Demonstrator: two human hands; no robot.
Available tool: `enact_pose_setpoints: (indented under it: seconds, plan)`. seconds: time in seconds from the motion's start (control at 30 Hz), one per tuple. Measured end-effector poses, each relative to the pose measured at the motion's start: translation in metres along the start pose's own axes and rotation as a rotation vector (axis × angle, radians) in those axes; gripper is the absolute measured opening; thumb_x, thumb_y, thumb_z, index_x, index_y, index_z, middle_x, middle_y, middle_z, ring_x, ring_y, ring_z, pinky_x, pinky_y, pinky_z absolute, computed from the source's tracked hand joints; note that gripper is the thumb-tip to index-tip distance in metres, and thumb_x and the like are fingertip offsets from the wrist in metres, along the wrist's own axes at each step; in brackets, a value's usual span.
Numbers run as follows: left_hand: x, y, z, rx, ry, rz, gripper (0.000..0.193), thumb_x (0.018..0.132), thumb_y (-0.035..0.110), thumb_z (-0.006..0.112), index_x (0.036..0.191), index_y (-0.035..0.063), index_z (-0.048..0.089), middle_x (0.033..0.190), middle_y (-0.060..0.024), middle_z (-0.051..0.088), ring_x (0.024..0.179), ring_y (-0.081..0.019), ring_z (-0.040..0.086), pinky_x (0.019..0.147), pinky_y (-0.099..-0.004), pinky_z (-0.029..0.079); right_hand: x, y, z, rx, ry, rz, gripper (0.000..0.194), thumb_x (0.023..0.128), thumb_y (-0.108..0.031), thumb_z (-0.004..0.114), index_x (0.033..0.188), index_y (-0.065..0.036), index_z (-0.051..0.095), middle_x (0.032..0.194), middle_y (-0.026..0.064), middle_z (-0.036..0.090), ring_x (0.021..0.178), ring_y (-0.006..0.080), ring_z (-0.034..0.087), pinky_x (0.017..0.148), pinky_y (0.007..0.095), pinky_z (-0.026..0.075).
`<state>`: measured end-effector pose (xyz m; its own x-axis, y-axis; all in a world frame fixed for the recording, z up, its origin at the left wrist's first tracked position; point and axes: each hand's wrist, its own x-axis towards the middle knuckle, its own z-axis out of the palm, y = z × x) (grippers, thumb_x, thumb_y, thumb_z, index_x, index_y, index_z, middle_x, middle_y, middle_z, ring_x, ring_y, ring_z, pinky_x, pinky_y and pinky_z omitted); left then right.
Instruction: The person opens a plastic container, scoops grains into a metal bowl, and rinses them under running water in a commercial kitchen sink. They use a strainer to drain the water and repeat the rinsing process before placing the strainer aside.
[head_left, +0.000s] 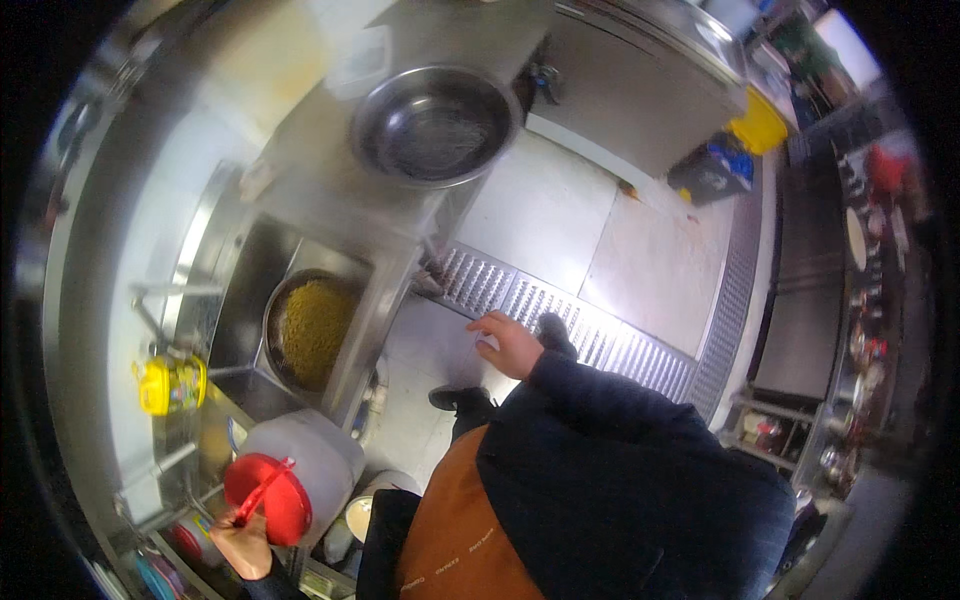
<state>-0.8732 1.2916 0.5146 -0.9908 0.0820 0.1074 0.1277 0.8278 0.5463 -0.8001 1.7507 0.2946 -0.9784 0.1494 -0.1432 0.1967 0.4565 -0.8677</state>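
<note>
My left hand (244, 544), low at the left, grips the handle of a red plastic vessel (268, 499), perhaps a bucket or lid. The vessel is beside or over a large whitish plastic bin (322, 450); whether they touch I cannot tell. Over the floor, my right hand (511, 349) holds nothing, its fingers bent and apart. Inside the steel sink (244, 300) stands a round metal bowl (271, 345) filled with a yellow-green grainy mass (315, 334). A wide steel basin (439, 124) rests on the steel counter (315, 165) past the sink.
A yellow tub (172, 385) hangs or stands by the sink's tap pipes. Perforated metal grating (540, 307) crosses the tiled floor (652, 255). Beyond it are a steel cabinet (622, 97) and a dark bin (709, 176). Cooking equipment (870, 322) lines the right side.
</note>
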Motion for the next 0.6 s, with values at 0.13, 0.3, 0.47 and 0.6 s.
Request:
enact_pose_setpoints:
  seconds: [0.13, 0.3, 0.47, 0.6]
  plan:
    - [0.009, 0.050, 0.020, -0.007, -0.062, -0.065, 0.020, 0.072, -0.004, 0.073, 0.086, -0.0080, 0.059, 0.086, -0.0100, 0.063, 0.079, -0.0150, 0.056, 0.068, -0.0300, 0.048, -0.018, 0.058, -0.053, 0.079, 0.141, 0.124, 0.028, 0.085, -0.007, 0.061, 0.113, -0.005, 0.062, 0.104, 0.0135, 0.060, 0.100, 0.0281, 0.061, 0.085, 0.0365, 0.050]
    - [0.008, 0.142, 0.085, -0.335, -0.071, -0.124, 0.027, 0.076, 0.008, 0.074, 0.097, -0.0030, 0.061, 0.094, -0.0127, 0.063, 0.081, -0.0179, 0.061, 0.068, -0.0292, 0.052, -0.046, 0.150, -0.135, 0.104, 0.260, 0.211, 0.028, 0.084, -0.006, 0.060, 0.111, -0.004, 0.063, 0.100, 0.0153, 0.060, 0.095, 0.0291, 0.061, 0.083, 0.0372, 0.050]
    - [0.041, 0.232, 0.227, -0.375, -0.168, -0.354, 0.016, 0.084, 0.015, 0.071, 0.079, 0.0011, 0.066, 0.060, 0.0031, 0.053, 0.050, -0.0070, 0.047, 0.046, -0.0238, 0.036, -0.104, 0.238, -0.217, 0.157, 0.406, 0.343, 0.028, 0.084, -0.009, 0.060, 0.111, -0.001, 0.062, 0.107, 0.0208, 0.060, 0.097, 0.0343, 0.060, 0.086, 0.0406, 0.049]
    - [0.080, 0.275, 0.362, -0.439, -0.599, -0.465, 0.014, 0.089, 0.017, 0.063, 0.088, 0.0031, 0.067, 0.062, 0.0013, 0.057, 0.048, -0.0073, 0.050, 0.043, -0.0249, 0.039, -0.163, 0.295, -0.267, 0.116, 0.512, 0.622, 0.025, 0.085, -0.006, 0.060, 0.109, 0.001, 0.064, 0.106, 0.0199, 0.062, 0.099, 0.0302, 0.062, 0.087, 0.0372, 0.053]
